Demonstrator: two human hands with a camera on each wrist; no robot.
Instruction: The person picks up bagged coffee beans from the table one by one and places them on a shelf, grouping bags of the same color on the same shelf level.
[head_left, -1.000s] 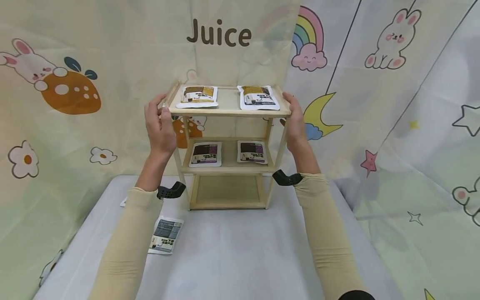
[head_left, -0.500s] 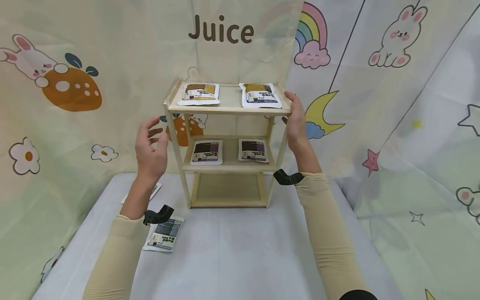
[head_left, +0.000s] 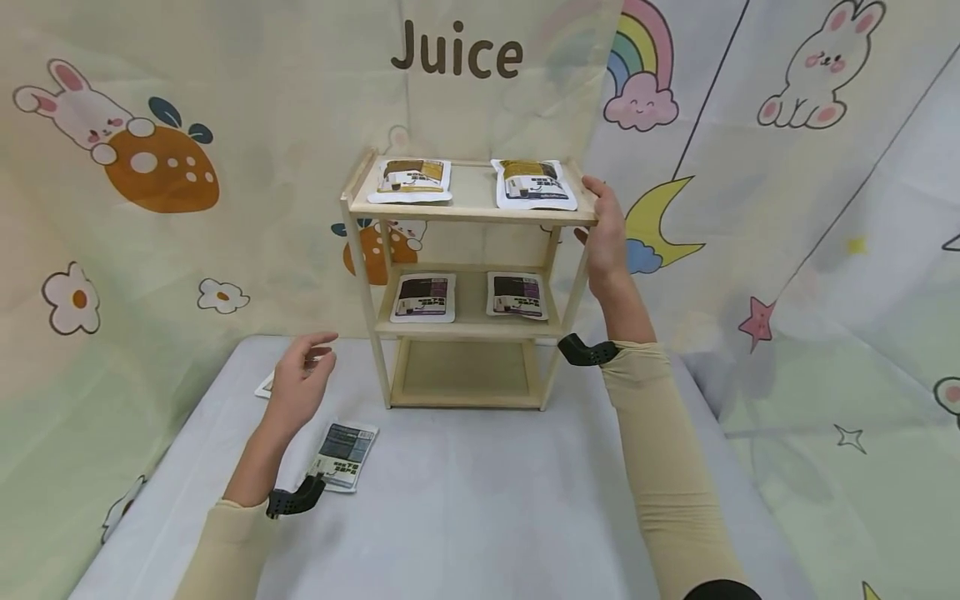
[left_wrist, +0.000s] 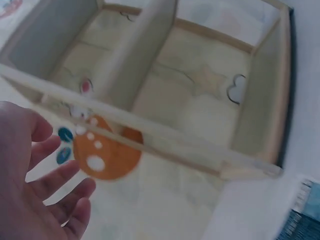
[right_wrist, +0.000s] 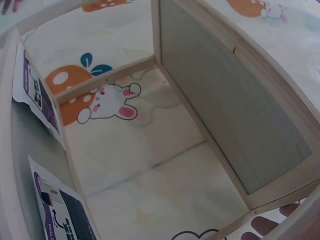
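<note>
A three-tier wooden rack [head_left: 472, 214] stands at the back of the table. My right hand [head_left: 609, 242] grips the right end of its top tier; in the right wrist view, fingertips [right_wrist: 265, 226] show beyond the wooden edge. My left hand [head_left: 302, 383] hangs in the air left of the rack, fingers loosely bent and holding nothing. Behind it lies a partly hidden white packet [head_left: 264, 387]. Nearer me, a blue-grey labelled pouch [head_left: 347, 454] lies flat, partly covered by the left wrist strap. Two yellow-labelled pouches, left [head_left: 412, 180] and right [head_left: 534, 183], lie on the top tier.
Two purple-black pouches, left [head_left: 423, 298] and right [head_left: 517, 295], lie on the middle tier. The bottom tier [head_left: 468, 371] shows bare wood. A printed cloth [head_left: 285, 167] hangs close behind the rack. White cloth covers the table [head_left: 480, 500].
My left hand has let go of the rack's top left corner and moved down and left, towards the table. My right hand stays on the rack. The view has shifted slightly.
</note>
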